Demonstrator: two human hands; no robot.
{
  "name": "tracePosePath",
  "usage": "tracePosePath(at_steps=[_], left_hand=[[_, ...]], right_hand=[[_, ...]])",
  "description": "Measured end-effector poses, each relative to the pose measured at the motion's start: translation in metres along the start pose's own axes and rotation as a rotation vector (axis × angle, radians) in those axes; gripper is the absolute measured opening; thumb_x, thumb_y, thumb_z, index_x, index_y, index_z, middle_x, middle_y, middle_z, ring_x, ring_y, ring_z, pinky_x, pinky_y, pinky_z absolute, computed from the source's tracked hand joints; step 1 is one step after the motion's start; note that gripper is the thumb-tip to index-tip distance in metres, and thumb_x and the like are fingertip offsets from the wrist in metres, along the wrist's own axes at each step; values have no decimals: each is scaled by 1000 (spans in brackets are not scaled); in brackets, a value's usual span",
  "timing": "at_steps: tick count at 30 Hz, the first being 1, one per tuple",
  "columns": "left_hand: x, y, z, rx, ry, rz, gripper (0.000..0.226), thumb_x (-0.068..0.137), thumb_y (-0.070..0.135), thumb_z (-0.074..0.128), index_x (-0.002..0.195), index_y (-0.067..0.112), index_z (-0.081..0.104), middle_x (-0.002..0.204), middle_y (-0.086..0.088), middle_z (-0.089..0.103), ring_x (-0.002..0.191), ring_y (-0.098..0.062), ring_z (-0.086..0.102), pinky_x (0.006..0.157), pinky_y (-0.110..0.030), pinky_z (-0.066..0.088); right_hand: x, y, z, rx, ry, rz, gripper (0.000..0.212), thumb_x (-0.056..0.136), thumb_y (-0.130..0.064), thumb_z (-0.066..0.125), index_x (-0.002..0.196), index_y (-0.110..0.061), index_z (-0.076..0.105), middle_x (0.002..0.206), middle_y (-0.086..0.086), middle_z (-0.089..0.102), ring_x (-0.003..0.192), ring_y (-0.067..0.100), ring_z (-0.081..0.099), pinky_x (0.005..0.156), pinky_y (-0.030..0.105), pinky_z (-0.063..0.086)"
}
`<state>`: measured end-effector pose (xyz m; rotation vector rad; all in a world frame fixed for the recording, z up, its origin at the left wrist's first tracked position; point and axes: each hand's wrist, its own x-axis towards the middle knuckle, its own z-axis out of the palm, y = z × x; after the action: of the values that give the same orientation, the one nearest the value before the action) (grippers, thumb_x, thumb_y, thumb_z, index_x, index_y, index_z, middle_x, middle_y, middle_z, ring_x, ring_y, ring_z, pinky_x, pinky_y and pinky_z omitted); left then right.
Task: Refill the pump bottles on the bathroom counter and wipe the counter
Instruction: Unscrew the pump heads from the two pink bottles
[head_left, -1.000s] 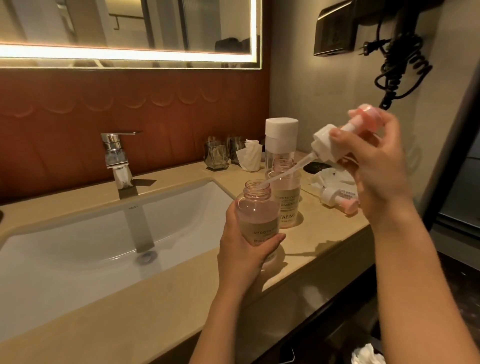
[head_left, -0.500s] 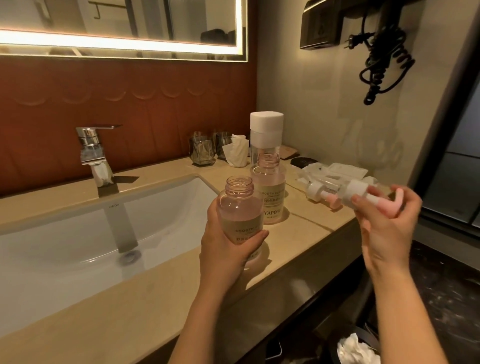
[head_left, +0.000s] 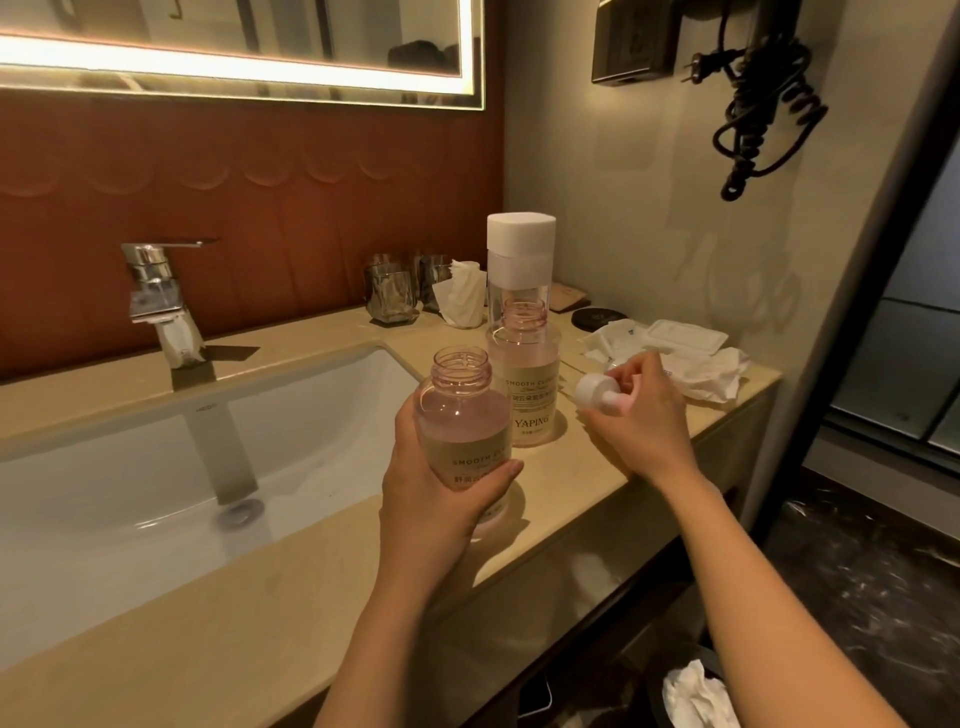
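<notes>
Counter (head_left: 291, 597): beige stone top running from the near left edge to the right wall; more of its right end shows now than half a second ago, as the view has swung right and down.
Sink (head_left: 130, 499): white basin set under the counter on the left, chrome faucet (head_left: 158, 296) behind it.
Tall bottle (head_left: 521, 270): clear, with a white cap, upright at the back, just behind the second pump bottle; it has stayed in its place.
Held bottle (head_left: 462, 431): pink-tinted pump bottle with its neck open and pump off, upright, lifted just above the counter near the sink's right corner, about as before.
Second pump bottle (head_left: 524, 384): also open-necked, standing on the counter just behind and right of the held one.
Wipes pack (head_left: 683, 338): white, lying among crumpled white wrapping at the counter's right end.
Left hand (head_left: 441, 499): wrapped around the lower half of the held bottle, thumb across the label, forearm rising from the lower edge.
Right hand (head_left: 636, 410): palm down, low over the counter, right of the second bottle; a second ago it was raised high with the pump drawn out, half a second ago beyond the counter's edge.
Pump head (head_left: 597, 392): white collar with a pink tip, pinched in the curled right fingers, lying sideways, close to the counter; whether it touches cannot be told.
</notes>
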<state>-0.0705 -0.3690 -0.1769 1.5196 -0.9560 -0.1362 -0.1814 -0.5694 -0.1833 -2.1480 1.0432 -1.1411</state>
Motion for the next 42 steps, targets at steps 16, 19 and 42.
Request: tracePosePath(at_steps=[16, 19, 42], left_hand=[[0, -2, 0, 19, -2, -17, 93, 45, 59, 71, 124, 52, 20, 126, 23, 41, 115, -1, 44, 84, -12, 39], [1, -3, 0, 13, -4, -17, 92, 46, 59, 71, 123, 53, 20, 128, 22, 41, 115, -1, 44, 82, -9, 38], [11, -16, 4, 53, -62, 3, 103, 72, 29, 79, 139, 50, 3, 151, 15, 26, 137, -10, 31, 109, -42, 38]], right_hand=[[11, -5, 2, -269, 32, -65, 56, 78, -36, 70, 127, -25, 44, 123, 1, 55, 117, 22, 44, 97, 38, 36], [10, -2, 0, -247, 33, -43, 55, 78, -37, 69, 126, -25, 45, 122, 1, 55, 115, 23, 47, 94, 40, 42], [87, -126, -14, 227, -137, 12, 104, 68, -41, 81, 146, -23, 15, 141, 14, 41, 123, 28, 47, 96, 43, 43]])
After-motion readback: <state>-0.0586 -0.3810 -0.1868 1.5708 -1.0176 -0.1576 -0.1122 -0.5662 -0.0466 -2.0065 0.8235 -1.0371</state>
